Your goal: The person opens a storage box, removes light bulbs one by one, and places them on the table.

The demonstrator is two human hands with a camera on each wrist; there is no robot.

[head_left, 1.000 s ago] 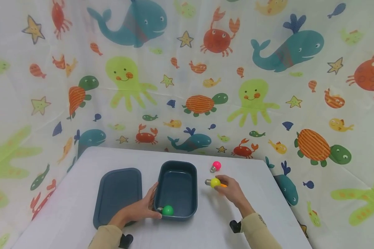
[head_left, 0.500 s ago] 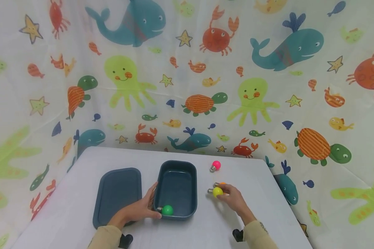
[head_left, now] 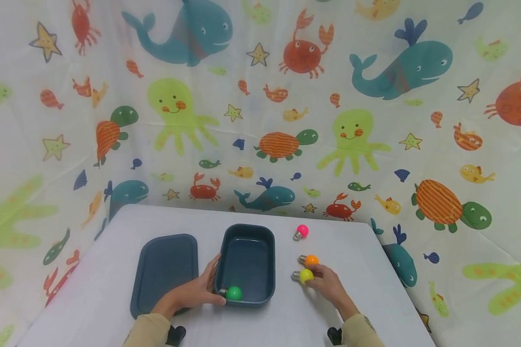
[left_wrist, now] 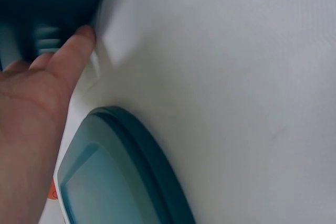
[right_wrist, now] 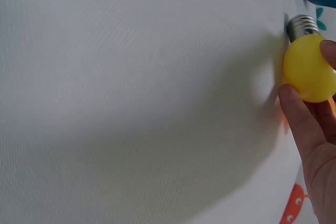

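The yellow bulb [head_left: 306, 276] in my right hand [head_left: 331, 286] has a silvery base [head_left: 295, 275]; just beyond that hand sits an orange bulb [head_left: 312, 260], farther off a pink bulb [head_left: 303, 230]. The container [head_left: 248, 262] my left hand [head_left: 197, 290] touches is dark slate-blue (the lid [head_left: 167, 270] left of that hand matches), the green bulb [head_left: 234, 293] inside brighter. My sleeves [head_left: 149, 330] are beige, the desk [head_left: 282, 320] white, the cloth [head_left: 234, 132] ahead white with teal whales [head_left: 268, 197] and orange-striped turtles [head_left: 279, 145].

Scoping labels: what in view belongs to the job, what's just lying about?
In the job:
dark container, touched by the left hand
yellow bulb, pinched by the right hand
green bulb, in the container
probably the orange bulb and pink bulb

Lying about or background:
lid beside the container, perhaps its own
sea-animal curtain behind
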